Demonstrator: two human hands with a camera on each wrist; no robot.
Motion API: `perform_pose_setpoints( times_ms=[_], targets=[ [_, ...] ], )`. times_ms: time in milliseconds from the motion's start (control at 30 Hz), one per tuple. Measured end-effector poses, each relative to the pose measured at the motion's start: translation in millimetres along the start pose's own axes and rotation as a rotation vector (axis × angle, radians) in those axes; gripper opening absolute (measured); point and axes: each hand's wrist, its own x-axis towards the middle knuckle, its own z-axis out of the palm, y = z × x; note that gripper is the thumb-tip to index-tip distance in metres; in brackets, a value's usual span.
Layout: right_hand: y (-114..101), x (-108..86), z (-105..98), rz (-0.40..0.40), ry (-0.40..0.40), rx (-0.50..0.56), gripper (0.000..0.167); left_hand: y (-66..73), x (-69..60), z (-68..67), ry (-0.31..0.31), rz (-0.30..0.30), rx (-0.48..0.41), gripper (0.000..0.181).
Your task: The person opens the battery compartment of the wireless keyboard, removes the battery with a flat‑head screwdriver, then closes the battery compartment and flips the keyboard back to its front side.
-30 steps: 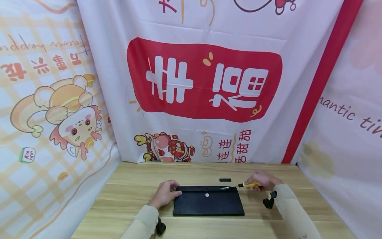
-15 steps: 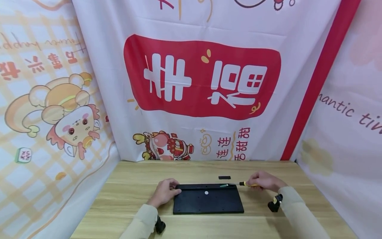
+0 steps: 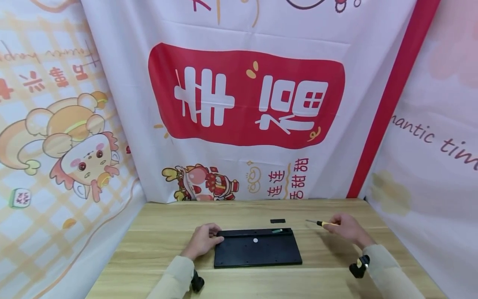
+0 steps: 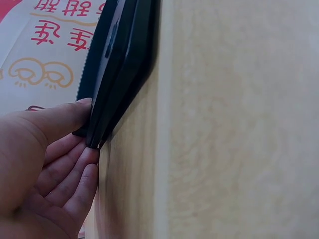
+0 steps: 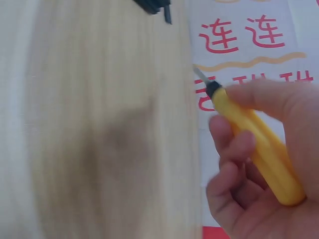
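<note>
A black keyboard (image 3: 257, 251) lies face down on the table, a small white round sticker on its back. My left hand (image 3: 203, 240) pinches its far left corner; in the left wrist view the thumb (image 4: 75, 114) is on one face and the fingers are at the edge. A slot in the raised strip shows a small green piece (image 3: 277, 231), perhaps a battery. To the right, my right hand (image 3: 345, 227) grips a screwdriver (image 5: 264, 154) by its yellow handle, its tip apart from the keyboard. Just beyond the keyboard lies a small black cover (image 3: 278, 221).
The wooden table (image 3: 157, 220) reaches back to a printed cloth (image 3: 246, 174) hanging behind it. Similar cloths hang at the left and right sides. Each wrist carries a small black camera (image 3: 359, 266).
My right hand has drawn the screwdriver away to the right, off the slot with the green piece. My left hand stays on the keyboard corner. The head view has shifted slightly.
</note>
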Motion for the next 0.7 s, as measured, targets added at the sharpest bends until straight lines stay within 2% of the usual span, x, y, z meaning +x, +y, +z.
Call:
perform_pose_setpoints(
  times_ms=[200,367,567,700],
  targets=[
    [17,-7.5,15,0.01,0.12,-0.015,0.022,1.8,0.3,-1.8,-0.005,-0.007,-0.006,0.021],
    [25,-9.8,30,-0.014,0.171,-0.068,0.018,1.8,-1.0,-0.8,-0.01,-0.009,-0.012,0.022],
    [26,-10.5,39,-0.065,0.174,-0.185,0.014,2.3,-0.8,-0.9,-0.013,-0.012,-0.019,0.022],
    [22,-8.9,40,-0.049,0.15,-0.269,0.014,2.7,-0.4,-1.5,-0.011,-0.013,-0.014,0.022]
  ],
)
